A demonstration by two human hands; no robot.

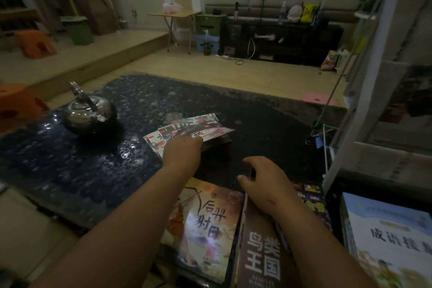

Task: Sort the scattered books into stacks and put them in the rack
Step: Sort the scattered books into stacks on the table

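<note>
Several thin picture books [198,128] lie fanned out in the middle of the dark pebbled table [93,170]. My left hand [182,152] reaches onto their near edge and lifts one cover, fingers curled round it. My right hand [264,177] grips the top edge of a brown book [261,252] that stands tilted at the table's near side. A yellowish picture book [203,224] lies flat to its left. A dark book [313,203] lies under my right wrist. A pale blue book [385,236] sits at the far right.
A steel kettle [88,112] stands on the table's left part. A white wire rack [364,91] rises along the right edge. Orange stools [18,103] are on the left, and a pink stool [318,99] is beyond the table.
</note>
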